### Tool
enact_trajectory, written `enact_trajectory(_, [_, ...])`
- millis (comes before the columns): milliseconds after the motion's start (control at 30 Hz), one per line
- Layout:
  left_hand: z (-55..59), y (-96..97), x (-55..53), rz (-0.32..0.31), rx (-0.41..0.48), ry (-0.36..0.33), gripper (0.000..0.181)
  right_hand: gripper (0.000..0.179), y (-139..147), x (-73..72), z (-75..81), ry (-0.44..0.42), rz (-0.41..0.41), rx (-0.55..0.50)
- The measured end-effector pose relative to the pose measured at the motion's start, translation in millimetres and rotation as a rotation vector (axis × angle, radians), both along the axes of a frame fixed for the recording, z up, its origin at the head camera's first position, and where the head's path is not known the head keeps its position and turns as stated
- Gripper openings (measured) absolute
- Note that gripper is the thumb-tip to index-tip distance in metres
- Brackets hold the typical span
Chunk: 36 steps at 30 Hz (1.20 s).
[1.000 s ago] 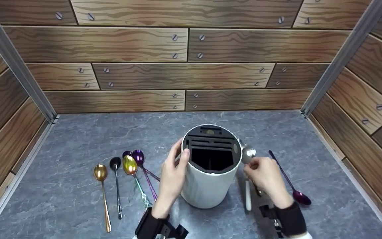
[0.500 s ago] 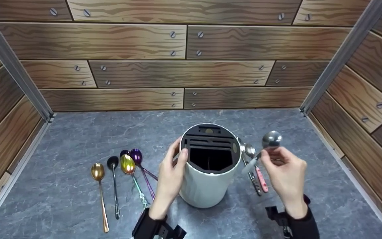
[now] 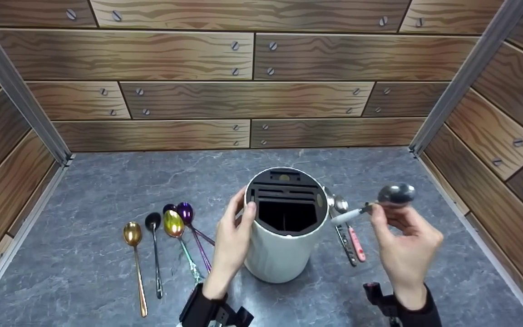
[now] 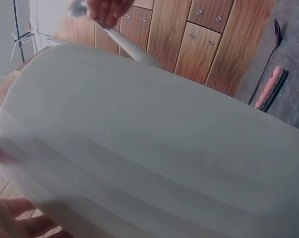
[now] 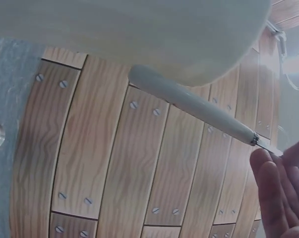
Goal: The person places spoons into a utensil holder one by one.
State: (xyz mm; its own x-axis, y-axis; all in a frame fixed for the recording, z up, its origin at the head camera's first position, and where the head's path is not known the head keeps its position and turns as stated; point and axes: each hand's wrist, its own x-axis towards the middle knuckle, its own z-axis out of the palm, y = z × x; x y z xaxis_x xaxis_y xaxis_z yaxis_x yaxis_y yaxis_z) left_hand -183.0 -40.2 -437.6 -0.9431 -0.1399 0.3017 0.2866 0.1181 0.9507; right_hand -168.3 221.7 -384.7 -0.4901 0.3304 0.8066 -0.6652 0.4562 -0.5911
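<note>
A white cylindrical utensil holder point(image 3: 279, 260) with a black slotted top stands upright mid-table. My left hand point(image 3: 233, 236) grips its left side, thumb near the rim and fingers partly hidden behind. To the right, raised above the table, my right hand point(image 3: 407, 245) pinches a white-handled spoon point(image 3: 397, 194) at its neck. The spoon's white handle point(image 5: 194, 104) points left toward the holder; whether its tip touches the holder I cannot tell. In the left wrist view, the same white handle point(image 4: 129, 45) shows above the holder's wall.
On the left lie a gold spoon point(image 3: 132, 234), a black spoon point(image 3: 153, 221), a yellow-green spoon point(image 3: 174, 222) and purple spoons point(image 3: 185, 212). Right of the holder lie a pink-handled spoon point(image 3: 357, 244) and a black-handled one point(image 3: 346, 247). A dark purple spoon point(image 4: 276, 34) lies farther right. Wood-patterned walls enclose the table.
My right hand has picked up the white-handled spoon from beside the holder, moving it up and right. Its handle has swung to point left. My left hand stays on the holder.
</note>
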Motion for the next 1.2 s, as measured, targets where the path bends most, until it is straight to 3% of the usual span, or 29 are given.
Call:
enact_trajectory(300, [-1.0, -0.5, 0.2, 0.001, -0.007, 0.002, 0.045, 0.008, -5.8, 10.3, 12.2, 0.188, 0.016, -0.192])
enact_trajectory(500, [-0.8, -1.3, -0.2, -0.003, -0.009, 0.002, 0.046, 0.006, -24.4, 21.6, 25.1, 0.352, 0.086, -0.35])
enact_trajectory(667, [-0.4, -1.5, 0.0, -0.008, -0.008, -0.011, 0.046, 0.009, -39.3, 25.9, 27.9, 0.44, 0.156, -0.359])
enact_trajectory(933, [-0.2, -1.9, -0.5, -0.006, -0.009, -0.011, 0.046, 0.02, -58.1, 18.8, 15.2, 0.385, 0.242, -0.275])
enact_trajectory(1200, [-0.2, -0.7, -0.9, 0.003, -0.01, -0.016, 0.046, 0.008, -61.1, 9.4, 7.3, 0.192, 0.189, -0.074])
